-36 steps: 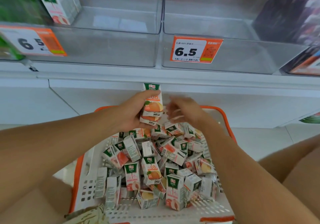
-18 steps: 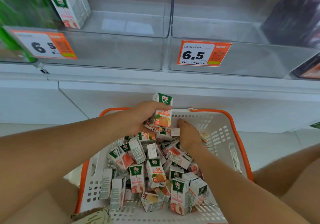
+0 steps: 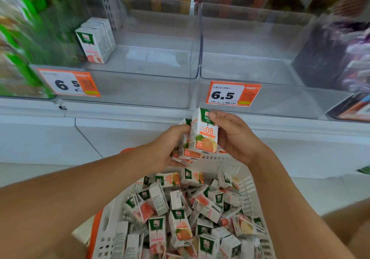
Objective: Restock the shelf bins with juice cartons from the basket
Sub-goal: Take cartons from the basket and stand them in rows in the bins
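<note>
**Orange juice carton upright between both hands, above the basket**

Held upright: orange juice carton (image 3: 204,132), long axis vertical, green top up, printed face toward the camera, just below the right shelf bin (image 3: 280,98). Right hand (image 3: 236,136) curled round its right side, fingers (image 3: 215,115) hooked over the top edge. Left hand (image 3: 164,148) gripping a small stack of further cartons (image 3: 185,154), pressed against the upright one. Below, white basket (image 3: 112,224) with orange rim, heaped with cartons lying every which way. In the left shelf bin (image 3: 140,90), one peach carton (image 3: 94,42) standing at the back left corner.
</note>
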